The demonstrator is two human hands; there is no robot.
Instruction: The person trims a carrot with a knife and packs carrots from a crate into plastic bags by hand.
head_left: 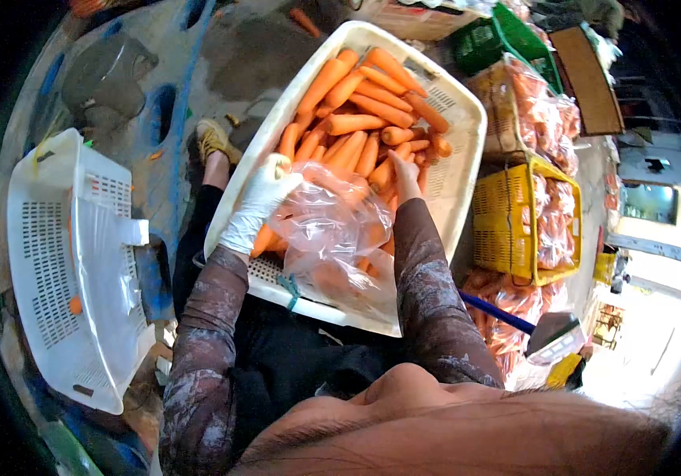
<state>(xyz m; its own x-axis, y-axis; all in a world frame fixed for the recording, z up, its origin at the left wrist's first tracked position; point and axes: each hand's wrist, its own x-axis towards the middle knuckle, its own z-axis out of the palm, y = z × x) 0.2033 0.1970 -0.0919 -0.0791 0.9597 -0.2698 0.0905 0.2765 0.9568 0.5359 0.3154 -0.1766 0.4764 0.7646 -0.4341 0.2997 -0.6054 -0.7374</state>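
A large cream crate [467, 159] stands in front of me, with many orange carrots [356, 123] lying in its far part. My left hand [270, 194], in a white glove, has its fingers curled at the edge of a clear plastic bag [320, 226]. The bag lies crumpled over the near carrots, with some carrots showing through it. My bare right hand [407, 176] is down among the carrots at the bag's right side. Its fingers close around a carrot [381, 176], though they are partly hidden.
To the left stands a white crate [47, 270] with plastic sheeting [102, 278] inside. A yellow crate [507, 222] with bagged carrots [554, 222] is on the right, behind it a green crate [487, 40]. More bagged carrots [507, 325] and a blue handle [499, 312] lie near my right arm.
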